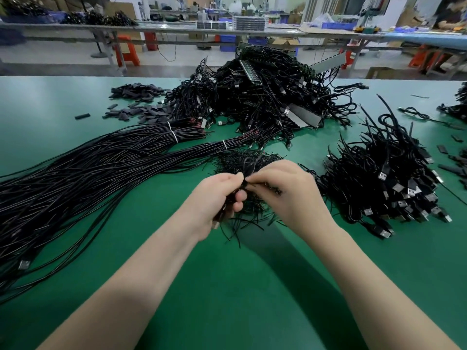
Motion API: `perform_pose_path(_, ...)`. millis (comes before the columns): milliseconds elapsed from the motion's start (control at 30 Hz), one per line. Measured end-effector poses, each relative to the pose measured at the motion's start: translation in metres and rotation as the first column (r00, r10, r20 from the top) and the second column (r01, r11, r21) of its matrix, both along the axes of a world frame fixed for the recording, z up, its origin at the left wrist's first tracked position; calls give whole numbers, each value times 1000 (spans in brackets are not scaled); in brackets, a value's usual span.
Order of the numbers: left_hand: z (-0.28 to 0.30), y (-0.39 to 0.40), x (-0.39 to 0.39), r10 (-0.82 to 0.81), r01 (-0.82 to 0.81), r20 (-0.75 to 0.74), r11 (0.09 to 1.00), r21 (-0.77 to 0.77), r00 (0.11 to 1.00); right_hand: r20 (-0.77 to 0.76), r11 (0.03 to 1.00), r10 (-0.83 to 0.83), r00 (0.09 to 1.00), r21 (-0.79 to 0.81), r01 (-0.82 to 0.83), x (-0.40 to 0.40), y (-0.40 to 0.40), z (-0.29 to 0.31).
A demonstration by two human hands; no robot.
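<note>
Grip: left hand (217,197), right hand (286,195) both clamped on cable (244,185) | above tie pile (240,160)

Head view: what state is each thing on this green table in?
left hand: gripping the black wire bundle
right hand: pinching the same bundle
long cables: stretched out, bound by white ties
USB cable pile: coiled, heaped
back heap: tangled
short wire pieces: loose, beneath the bundle

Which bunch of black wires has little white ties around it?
The long straight bunch stretched out on the left, with white ties near its far end. The tangled heap behind and the plug pile on the right show none.
</note>
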State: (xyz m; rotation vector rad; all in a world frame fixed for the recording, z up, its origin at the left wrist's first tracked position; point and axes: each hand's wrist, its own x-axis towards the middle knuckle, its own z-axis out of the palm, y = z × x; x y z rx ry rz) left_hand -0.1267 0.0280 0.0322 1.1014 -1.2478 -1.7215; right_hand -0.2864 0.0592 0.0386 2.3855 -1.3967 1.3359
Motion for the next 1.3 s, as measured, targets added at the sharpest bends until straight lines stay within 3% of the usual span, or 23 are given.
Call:
perform_pose_path(67, -7, 2, -5, 131, -130, -12, 964, -230, 991, 439, 908, -87, 894, 405, -110, 5, 3, 4)
perform_pose_path(133, -15, 3, -7, 188, -188, -38, 902, -390, 981, 711, 728, -258, 654, 588, -352, 10, 3, 4)
perform_pose_path(200, -21, 4, -7, 179, -182, -50, 863, -471, 983, 757, 603, -391, 523, 640, -477, 12, 2, 1)
perform_pose_path(300, -25, 3, -6, 168, -160, -36, 824, -543, 985, 784, 500, -445, 433, 619, -606, 13, 3, 4)
perform_pose_path(467, -26, 1, -4, 135, -126, -27, 810, -572, 990, 776, 435, -441, 451, 625, -649, 3, 2, 7)
perform_pose_path(600, -27, 2, -6, 110, -106, -27, 819, -563, 994, 794, 482, -406, 452, 606, -633, 0, 1, 7)
perform_pose_path(767, -26, 2, -6, 121, -132, -56, 833, -538, 991, 735, 457, -332, 591, 674, -581, -1, 3, 8)
perform_pose_path(833, -25, 2, -6, 111, -127, -62, 848, -515, 992, 735, 443, -323, 596, 674, -591, -1, 3, 8)
perform_pose_path(1067, -21, 7, -8, -8, -54, -156, 920, -388, 988, 717, 613, -250, 651, 637, -467, -4, 3, 9)
perform_pose_path(1133, -21, 7, -9, 0, -70, -180, 919, -387, 984, 735, 632, -266, 623, 622, -463, 3, 4, 8)
perform_pose_path(1300, -27, 1, -6, 140, -195, -153, 870, -454, 978, 819, 578, -376, 434, 573, -581, 22, 6, 6)
